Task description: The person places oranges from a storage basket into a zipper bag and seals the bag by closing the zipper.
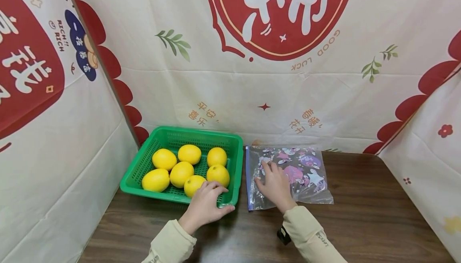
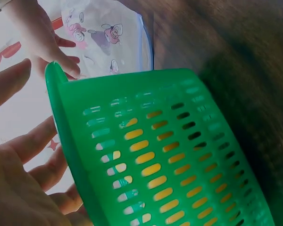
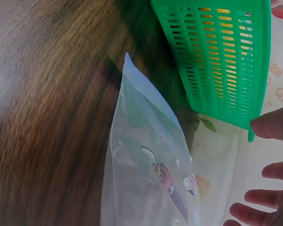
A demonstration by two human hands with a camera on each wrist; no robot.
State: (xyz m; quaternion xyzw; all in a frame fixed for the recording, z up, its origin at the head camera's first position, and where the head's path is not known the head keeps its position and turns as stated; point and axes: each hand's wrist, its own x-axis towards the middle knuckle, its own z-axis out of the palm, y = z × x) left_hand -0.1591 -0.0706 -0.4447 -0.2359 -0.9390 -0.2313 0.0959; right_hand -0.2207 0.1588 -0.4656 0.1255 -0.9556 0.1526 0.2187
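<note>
Basket, green and perforated (image 1: 201, 136): stands on a dark wooden table (image 1: 378, 207), left of centre from the wearer's seat. We count 7 yellow lemons (image 1: 181, 174) inside it, loosely grouped, all below the rim.

Left hand (image 1: 208, 205): over the basket's near right corner. Fingers parted and softly bent, thumb well away from them; we see nothing gripped. From the left wrist, the fingers show beyond the rim, spread out. Whether a fingertip touches a lemon or the rim, we cannot tell.

Plastic bag (image 1: 293, 175): clear, lying flat on the table just to the right of the basket, printed with pink, purple and white figures. A bluish-purple strip (image 1: 248, 179) runs along its left edge, on the basket side.

Right hand (image 1: 276, 183): above the left half of the bag, fingers extended and apart, nothing between them. We cannot tell if it touches the plastic.

Both sleeves (image 1: 306, 227) pale; a small black object (image 1: 283, 235) shows at the right cuff, partly hidden.

Behind, we note a white cloth backdrop (image 1: 230, 91) with 1 large red emblem, green leaf sprigs and scalloped red borders.
</note>
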